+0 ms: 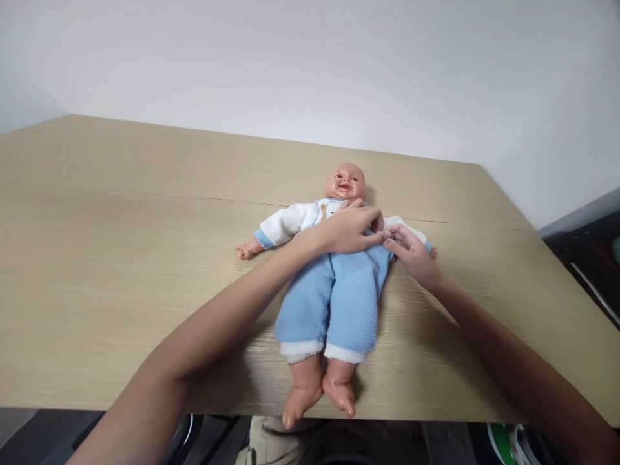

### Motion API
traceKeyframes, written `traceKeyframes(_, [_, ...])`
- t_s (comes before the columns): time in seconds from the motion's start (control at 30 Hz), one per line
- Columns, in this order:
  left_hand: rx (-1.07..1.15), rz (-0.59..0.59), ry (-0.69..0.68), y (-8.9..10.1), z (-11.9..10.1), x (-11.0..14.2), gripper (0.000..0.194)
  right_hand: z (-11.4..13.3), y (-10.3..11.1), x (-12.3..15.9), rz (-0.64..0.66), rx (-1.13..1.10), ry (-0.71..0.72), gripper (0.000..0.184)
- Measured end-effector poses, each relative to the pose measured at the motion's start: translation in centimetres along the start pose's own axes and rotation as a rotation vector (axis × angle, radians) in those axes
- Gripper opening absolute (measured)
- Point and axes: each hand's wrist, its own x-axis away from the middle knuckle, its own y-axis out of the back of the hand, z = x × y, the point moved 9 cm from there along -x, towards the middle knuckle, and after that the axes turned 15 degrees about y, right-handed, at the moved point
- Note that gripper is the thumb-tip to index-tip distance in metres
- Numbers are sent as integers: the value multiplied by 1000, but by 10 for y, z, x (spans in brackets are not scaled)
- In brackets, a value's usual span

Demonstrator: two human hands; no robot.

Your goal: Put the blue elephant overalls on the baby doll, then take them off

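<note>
A baby doll (pixel 345 182) lies on its back on the table, head away from me and feet at the near edge. It wears a white top (pixel 290 221) with light blue cuffs and light blue fleece trousers (pixel 310 303) with white hems. My left hand (pixel 356 229) reaches across the doll's chest, fingers bent and thumb pointing right, closed at the side of the outfit. There it meets my right hand (pixel 409 248), whose thumb and fingertips are pinched at the same edge of the clothes. My fingers hide the exact spot they grip.
The wooden table (pixel 121 258) has a thin seam running across behind the doll. A pale wall (pixel 290 64) rises at its far side. Dark furniture (pixel 591 245) stands beyond the right edge. Below the near edge, a green and white item (pixel 501 442) shows on the right.
</note>
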Motion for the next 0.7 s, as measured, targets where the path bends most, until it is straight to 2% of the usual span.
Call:
traceKeyframes(0.1, [-55,120,-23,-12,-2,1,33,13,13,5,-82,174,96,32])
traceKeyframes(0.2, [-72,84,36,-11,3,-1,29,33,28,20,-75,588,254,23])
traceKeyframes(0.27, [-69,47,75,-9,5,-2,27,41,41,32,-55,837,348,29])
traceKeyframes(0.33, [-75,32,77,-9,2,-3,22,35,57,41,-21,951,364,43])
traceKeyframes(0.4, [-82,12,65,-7,-4,-6,22,22,75,46,2,954,306,52])
traceKeyframes(0.5, [-94,-8,18,-7,-18,-12,42,15,93,47,-26,934,239,44])
traceKeyframes(0.6, [-155,10,-38,-14,-32,-18,63,35,92,47,-148,876,260,44])
traceKeyframes(0.7, [-217,12,-26,-21,-34,-20,60,45,81,48,-292,568,211,47])
